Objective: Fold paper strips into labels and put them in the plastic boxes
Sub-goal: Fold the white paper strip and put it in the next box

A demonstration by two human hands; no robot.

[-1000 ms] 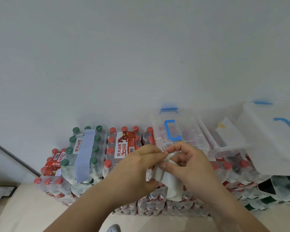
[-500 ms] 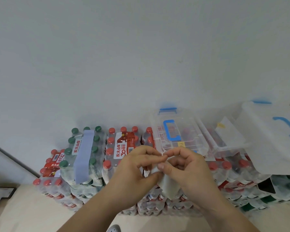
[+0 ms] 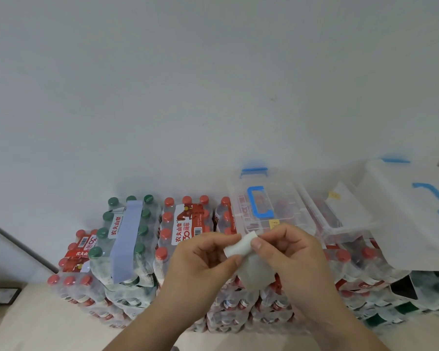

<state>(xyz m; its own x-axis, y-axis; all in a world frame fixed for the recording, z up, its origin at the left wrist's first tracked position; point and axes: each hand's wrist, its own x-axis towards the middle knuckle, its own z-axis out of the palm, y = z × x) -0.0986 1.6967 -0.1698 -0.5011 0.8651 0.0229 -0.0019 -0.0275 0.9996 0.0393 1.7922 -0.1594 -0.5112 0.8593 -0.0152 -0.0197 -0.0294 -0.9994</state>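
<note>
Right in the middle of the view, a white paper strip (image 3: 240, 247) was held up in the air between both hands, in front of the stacked bottle packs and apart from any box. The left hand (image 3: 200, 262) was closed on the strip's left side, the thumb tip pressed at the paper's lower edge and the fingers curled over the top. The right hand (image 3: 292, 252) was pinched onto the strip's right end, thumb laid on the front, the other fingers curled behind. The upper part of the strip was seen folded into a short bright band between the two thumbs. A longer, greyer tail was left hanging below, beside the right palm.

Just behind the hands, a clear plastic box with a shut lid and blue handle (image 3: 276, 198) was set on top of shrink-wrapped packs of red-capped water bottles (image 3: 188, 224). A small yellow patch was seen at its near edge. To its right, a second clear plastic box (image 3: 350, 228) was left open, with a white sheet and a yellow bit lying inside. A translucent lid with blue trim (image 3: 403, 224) was tilted beside it at the far right.

Further left, a pack of green-capped bottles (image 3: 96, 252) was wrapped by a pale lilac-blue band (image 3: 126, 239). Everything was backed by a plain white wall (image 3: 213, 84), and a beige floor (image 3: 36, 320) was shown below.
</note>
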